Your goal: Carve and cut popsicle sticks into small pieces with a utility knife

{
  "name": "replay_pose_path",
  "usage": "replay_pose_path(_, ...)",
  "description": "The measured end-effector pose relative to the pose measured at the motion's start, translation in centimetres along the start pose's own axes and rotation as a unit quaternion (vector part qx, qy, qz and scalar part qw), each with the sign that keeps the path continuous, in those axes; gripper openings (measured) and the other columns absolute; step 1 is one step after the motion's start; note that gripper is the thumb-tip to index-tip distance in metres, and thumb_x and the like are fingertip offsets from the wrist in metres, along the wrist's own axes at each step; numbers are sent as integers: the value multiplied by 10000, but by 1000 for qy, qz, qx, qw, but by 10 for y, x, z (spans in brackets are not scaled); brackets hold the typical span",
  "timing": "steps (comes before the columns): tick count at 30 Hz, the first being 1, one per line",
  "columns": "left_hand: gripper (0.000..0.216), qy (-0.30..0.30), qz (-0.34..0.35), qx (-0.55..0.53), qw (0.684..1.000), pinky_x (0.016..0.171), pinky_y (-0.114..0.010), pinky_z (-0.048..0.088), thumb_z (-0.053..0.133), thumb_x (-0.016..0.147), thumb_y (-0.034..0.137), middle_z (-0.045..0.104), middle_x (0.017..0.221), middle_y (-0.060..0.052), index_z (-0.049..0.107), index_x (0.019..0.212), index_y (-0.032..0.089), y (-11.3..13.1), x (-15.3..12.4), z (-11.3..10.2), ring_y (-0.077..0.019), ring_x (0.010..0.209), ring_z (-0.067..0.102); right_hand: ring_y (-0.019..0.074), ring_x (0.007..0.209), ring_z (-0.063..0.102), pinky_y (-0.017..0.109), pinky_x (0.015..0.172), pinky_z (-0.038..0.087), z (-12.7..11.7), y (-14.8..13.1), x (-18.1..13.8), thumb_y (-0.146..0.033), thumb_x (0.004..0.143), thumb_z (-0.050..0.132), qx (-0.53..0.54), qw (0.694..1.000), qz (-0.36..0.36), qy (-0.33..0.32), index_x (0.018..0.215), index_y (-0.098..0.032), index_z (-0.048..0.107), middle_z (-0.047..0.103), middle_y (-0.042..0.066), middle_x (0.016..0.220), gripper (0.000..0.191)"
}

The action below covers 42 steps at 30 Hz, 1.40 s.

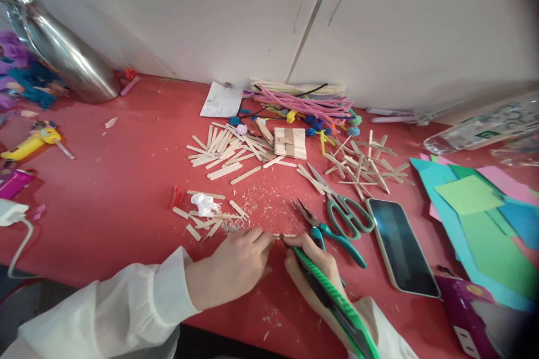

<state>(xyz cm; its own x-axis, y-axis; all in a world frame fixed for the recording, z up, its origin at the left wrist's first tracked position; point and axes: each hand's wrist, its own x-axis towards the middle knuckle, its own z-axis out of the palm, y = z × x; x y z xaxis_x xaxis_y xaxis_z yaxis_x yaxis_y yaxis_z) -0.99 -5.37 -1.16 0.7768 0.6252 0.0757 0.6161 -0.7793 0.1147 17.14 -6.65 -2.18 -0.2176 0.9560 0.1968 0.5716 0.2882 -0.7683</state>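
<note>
My left hand [236, 266] rests on the red table [126, 179], fingers pinched on a thin wooden stick [283, 235] that lies flat near the front edge. My right hand [314, 269] grips a green utility knife [332, 303] like a pen, its tip touching the stick beside my left fingertips. Wood shavings [265, 205] are scattered just beyond the hands. Both white sleeves show at the bottom.
Teal pliers [324, 230], green-handled scissors [345, 210] and a phone [400, 247] lie right of the hands. Craft stick piles [227, 151], pipe cleaners [303, 104], coloured paper [475, 207], a yellow glue gun [33, 143] and a metal jug [63, 50] surround them.
</note>
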Motion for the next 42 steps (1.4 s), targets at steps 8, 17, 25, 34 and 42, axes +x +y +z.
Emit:
replay_pose_path(8, 223, -28, -10, -13, 999, 666, -347, 436, 525, 851, 295, 584, 952, -97, 609, 942, 110, 0, 2, -3, -236, 861, 515, 137, 533, 586, 235, 545, 491, -5, -13, -2, -186, 795, 481, -32, 999, 34, 27, 845, -234, 514, 613, -22, 632, 76)
replay_pose_path(17, 230, -33, -11, -48, 998, 695, -345, 465, 536, 841, 310, 580, 964, -101, 601, 924, 105, -1, 2, -9, -234, 878, 527, 125, 521, 593, 223, 521, 489, -1, -5, -9, -209, 803, 505, 0, 995, 45, 88, 864, -231, 549, 652, -16, 693, 79)
replay_pose_path(25, 222, -12, -12, -90, 996, 744, -349, 477, 567, 817, 315, 559, 986, -100, 615, 917, 122, -12, 2, -12, -227, 906, 535, 160, 670, 644, 264, 641, 519, 4, 3, 0, -250, 835, 480, -88, 990, 22, 106, 958, -217, 525, 668, 26, 794, 135)
replay_pose_path(34, 259, 5, -36, -56, 998, 773, -382, 479, 545, 818, 301, 538, 1064, -103, 595, 1022, 149, -18, 3, -16, -241, 927, 531, 150, 601, 631, 241, 574, 502, 5, -2, -3, -290, 861, 465, -24, 995, 83, 54, 963, -220, 521, 641, -2, 711, 136)
replay_pose_path(42, 475, -11, 20, -102, 994, 941, -440, 408, 602, 772, 460, 443, 1326, -140, 558, 1167, 200, -22, 0, -16, -311, 1205, 425, 138, 600, 577, 254, 593, 485, 0, -5, -2, -306, 837, 492, 18, 991, 109, 77, 903, -223, 547, 609, -10, 723, 119)
